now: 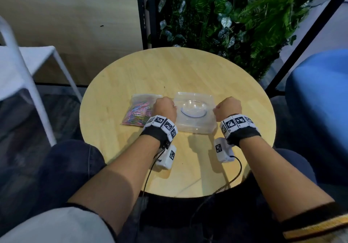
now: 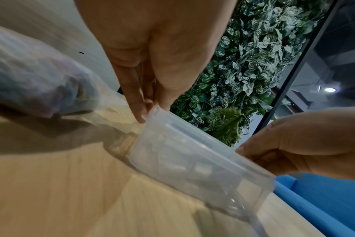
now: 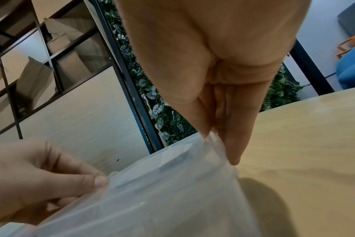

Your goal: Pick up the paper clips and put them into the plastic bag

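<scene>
The empty plastic bag [image 1: 194, 110] lies at the centre of the head view on the round worktop [image 1: 235, 84], a clear bowl [image 1: 194, 108] showing through or under it; which cannot be told. Its left edge is pinched by the left hand [image 1: 165, 108], its right edge by the right hand [image 1: 228, 108], fingers [image 3: 231, 144] curled onto the film. The bag's mouth appears to be in preparation for opening. The paper clips [image 1: 138, 113] are seen in a second bag just left of the left hand. Next, the mouth would need spreading and one hand freeing. Bare wood remains toward the top of the frame; the worktop's lower edge is near the wrists.
</scene>
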`<state>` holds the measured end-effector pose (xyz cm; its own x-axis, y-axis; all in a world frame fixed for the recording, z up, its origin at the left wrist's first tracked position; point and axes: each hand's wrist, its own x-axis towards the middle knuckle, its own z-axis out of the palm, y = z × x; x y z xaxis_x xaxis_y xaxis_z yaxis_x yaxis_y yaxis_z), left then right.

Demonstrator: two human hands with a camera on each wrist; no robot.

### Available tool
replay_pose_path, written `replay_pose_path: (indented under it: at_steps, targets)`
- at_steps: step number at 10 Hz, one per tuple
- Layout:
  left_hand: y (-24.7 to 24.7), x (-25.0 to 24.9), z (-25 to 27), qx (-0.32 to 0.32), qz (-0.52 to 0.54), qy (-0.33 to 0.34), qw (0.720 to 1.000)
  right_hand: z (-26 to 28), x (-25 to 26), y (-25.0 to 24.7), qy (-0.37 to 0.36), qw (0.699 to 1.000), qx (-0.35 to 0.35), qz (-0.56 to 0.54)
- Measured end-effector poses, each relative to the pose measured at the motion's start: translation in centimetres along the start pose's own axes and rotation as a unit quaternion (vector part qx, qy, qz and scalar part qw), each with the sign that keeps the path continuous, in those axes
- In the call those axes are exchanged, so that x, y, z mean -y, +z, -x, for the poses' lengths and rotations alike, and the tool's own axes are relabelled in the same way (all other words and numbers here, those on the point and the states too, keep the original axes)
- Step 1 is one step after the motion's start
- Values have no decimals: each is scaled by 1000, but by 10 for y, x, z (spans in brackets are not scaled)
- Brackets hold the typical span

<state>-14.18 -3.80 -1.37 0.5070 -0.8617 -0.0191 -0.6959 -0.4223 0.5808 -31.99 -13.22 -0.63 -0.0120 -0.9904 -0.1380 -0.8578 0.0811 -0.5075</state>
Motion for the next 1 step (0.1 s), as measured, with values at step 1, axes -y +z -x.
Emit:
replay_pose_path:
  at_steps: [1]
  targets:
    - [-1, 2, -2, 5, 7, -6, 1000, -9, -6, -2, 19, 999, 28, 6]
